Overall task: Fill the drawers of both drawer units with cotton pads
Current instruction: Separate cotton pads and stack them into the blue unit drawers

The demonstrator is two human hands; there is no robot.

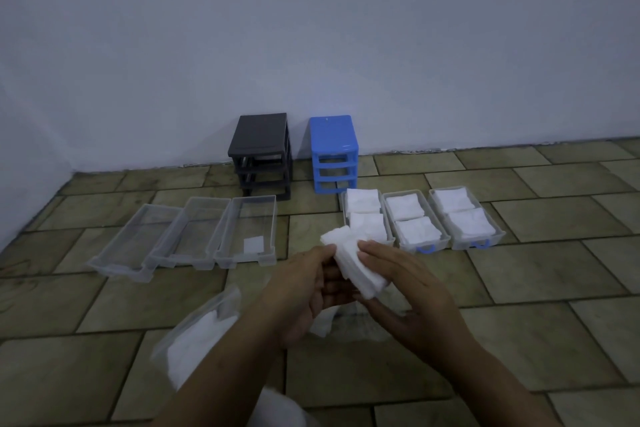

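- Nearest left: a clear plastic bag (199,336) of white pads lies on the tiled floor (519,340), partly covered by the left forearm.
- A second, crumpled clear bag (349,322) shows under the hands; contents cannot be told.
- Left hand (304,291) and right hand (408,291) meet at near centre, both with fingers curled round one stack of cotton pads (353,262), held off the floor; the stack fans out at its far end.
- Open floor lies to the right of the hands and between the hands and the drawers.
- Middle left: three clear drawers (194,236) lie side by side, edges touching. The rightmost holds a single pad (253,245) at its near end.
- Middle right: three filled drawers (450,243) lie side by side, each with two stacks of pads. Blue handles show on the near edges of the middle and right ones; the left one's near edge is hidden by the held stack.
- Far: the black drawer unit (261,154) and the blue drawer unit (333,152) stand against the wall (311,28), apart from each other, their slots open.
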